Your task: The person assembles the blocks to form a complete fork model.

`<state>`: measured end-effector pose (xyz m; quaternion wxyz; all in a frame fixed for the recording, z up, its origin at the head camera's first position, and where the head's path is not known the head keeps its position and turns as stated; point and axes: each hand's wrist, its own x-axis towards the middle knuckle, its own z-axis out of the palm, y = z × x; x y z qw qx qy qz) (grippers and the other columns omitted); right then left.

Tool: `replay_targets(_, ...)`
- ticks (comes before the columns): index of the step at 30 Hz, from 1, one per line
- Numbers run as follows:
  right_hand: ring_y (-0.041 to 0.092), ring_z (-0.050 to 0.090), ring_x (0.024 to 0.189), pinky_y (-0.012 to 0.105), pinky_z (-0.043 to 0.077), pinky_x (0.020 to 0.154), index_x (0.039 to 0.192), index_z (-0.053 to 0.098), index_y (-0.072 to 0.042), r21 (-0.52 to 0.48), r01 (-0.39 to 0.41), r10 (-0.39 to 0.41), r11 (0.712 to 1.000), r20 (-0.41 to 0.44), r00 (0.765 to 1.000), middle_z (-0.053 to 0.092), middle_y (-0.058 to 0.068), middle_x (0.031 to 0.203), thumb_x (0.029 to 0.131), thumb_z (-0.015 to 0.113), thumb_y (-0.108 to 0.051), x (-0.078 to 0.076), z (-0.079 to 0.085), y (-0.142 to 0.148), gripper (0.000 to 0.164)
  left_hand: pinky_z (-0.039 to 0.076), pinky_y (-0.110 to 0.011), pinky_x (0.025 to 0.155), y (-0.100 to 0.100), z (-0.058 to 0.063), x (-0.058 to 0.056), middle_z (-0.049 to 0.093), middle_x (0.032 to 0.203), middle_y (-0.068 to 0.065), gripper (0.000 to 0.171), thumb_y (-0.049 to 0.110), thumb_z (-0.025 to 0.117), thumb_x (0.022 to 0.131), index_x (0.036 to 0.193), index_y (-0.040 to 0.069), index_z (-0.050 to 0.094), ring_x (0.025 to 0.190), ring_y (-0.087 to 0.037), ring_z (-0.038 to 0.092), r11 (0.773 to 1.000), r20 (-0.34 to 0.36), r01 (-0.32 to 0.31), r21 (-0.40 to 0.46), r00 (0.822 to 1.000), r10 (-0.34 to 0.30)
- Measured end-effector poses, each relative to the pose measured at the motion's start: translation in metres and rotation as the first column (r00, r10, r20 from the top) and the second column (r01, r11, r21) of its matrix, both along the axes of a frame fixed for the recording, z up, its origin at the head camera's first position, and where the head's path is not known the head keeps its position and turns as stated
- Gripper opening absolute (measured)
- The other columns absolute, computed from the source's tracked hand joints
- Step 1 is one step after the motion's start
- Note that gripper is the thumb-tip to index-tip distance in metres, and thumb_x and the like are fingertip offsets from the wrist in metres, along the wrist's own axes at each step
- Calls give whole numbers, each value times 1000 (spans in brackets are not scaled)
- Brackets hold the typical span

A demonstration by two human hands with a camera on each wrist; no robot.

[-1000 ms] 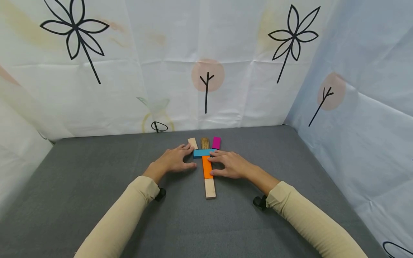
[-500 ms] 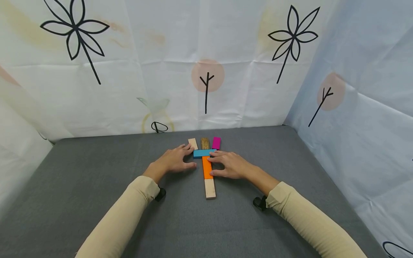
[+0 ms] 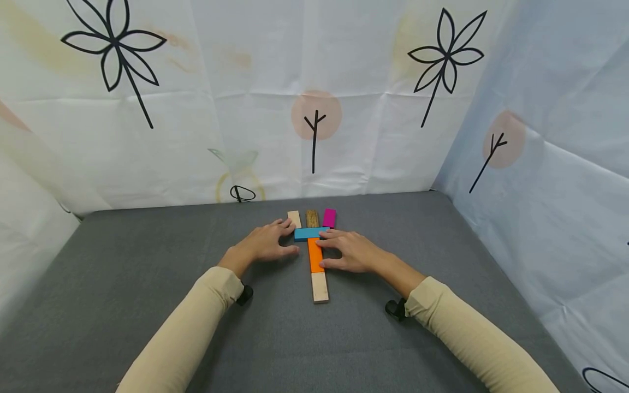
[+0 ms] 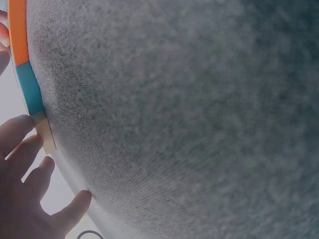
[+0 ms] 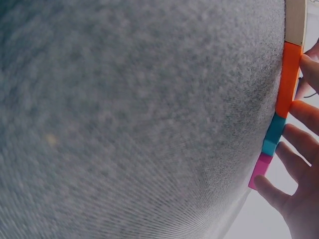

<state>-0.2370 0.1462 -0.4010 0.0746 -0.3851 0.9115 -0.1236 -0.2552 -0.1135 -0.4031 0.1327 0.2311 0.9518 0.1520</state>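
A flat arrangement of wooden blocks lies on the grey cloth. A blue block [image 3: 303, 234] lies crosswise; an orange block [image 3: 314, 255] and a pale wood block [image 3: 320, 287] run from it toward me. Beyond it stand another pale block [image 3: 294, 217], a dark-grained brown block [image 3: 312, 218] and a magenta block [image 3: 330, 217]. My left hand [image 3: 261, 244] has its fingertips at the far-left pale block, thumb apart near the blue one. With spread, relaxed fingers, my right hand [image 3: 356, 251] touches the blue and orange blocks; in the right wrist view, one finger reaches the magenta block [image 5: 259, 172].
The grey cloth-covered table [image 3: 147, 295] spreads out around the blocks. White fabric walls [image 3: 363, 71] with printed flowers and trees enclose its back and sides. Dark wrist devices [image 3: 395, 309] sit below the sleeves.
The far-left pale block has shifted very slightly to the right, its far end straightening. Both hands stay almost where they were, and the other blocks have not visibly moved.
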Motion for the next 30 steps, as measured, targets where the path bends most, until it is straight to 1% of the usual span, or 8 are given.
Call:
replay_targets(6,27,41,141,52,37,109,141,58,-10,2,-2,3,1000,-13,1000,44,10,153,96,63,-48,-1,1,0,59,26,-63,112,2,-1,0,26,162,-12,75,48,59,97,155,8,34,148,-35,25,1000,-6,5,-8,1000,-5)
replay_targets(13,30,45,137,52,39,107,140,60,-10,20,1,0,1000,-26,1000,46,11,152,95,65,-45,-2,1,-1,57,26,-60,113,3,-1,-1,29,161,-13,74,46,60,97,155,8,36,147,-35,27,1000,-13,10,-15,1000,-10)
replay_targets(18,30,47,136,51,40,107,138,61,-10,37,-7,9,999,-43,999,47,12,150,94,67,-43,-2,3,-2,55,26,-62,112,2,-2,0,29,161,-13,74,46,60,97,155,8,36,147,-35,27,1000,-17,11,-9,1000,-11)
replay_targets(21,29,46,136,54,38,108,138,61,-10,74,-24,29,997,-73,997,48,12,150,95,65,-44,-1,5,-4,55,26,-64,111,2,-2,0,30,161,-13,73,46,59,97,155,8,37,147,-36,27,1000,-20,6,9,1000,-6)
replay_targets(25,29,43,139,56,33,110,141,58,-10,126,-43,58,991,-119,991,46,14,151,98,60,-47,1,7,-4,57,26,-66,110,0,-1,1,31,160,-13,71,47,58,97,154,9,38,145,-38,31,998,-30,5,67,1000,-3)
replay_targets(27,29,41,140,56,31,111,145,54,-10,141,-35,53,989,-131,990,44,13,153,99,57,-49,1,6,-2,60,27,-66,109,-2,-1,1,32,160,-14,71,47,58,97,154,9,38,143,-39,33,995,-42,7,96,999,-3)
replay_targets(30,31,40,141,57,28,113,151,45,-11,134,0,18,991,-137,990,40,13,155,100,53,-50,1,6,4,64,28,-66,109,-10,-1,2,32,159,-16,71,45,59,97,154,9,38,142,-40,35,994,-78,1,113,997,7)
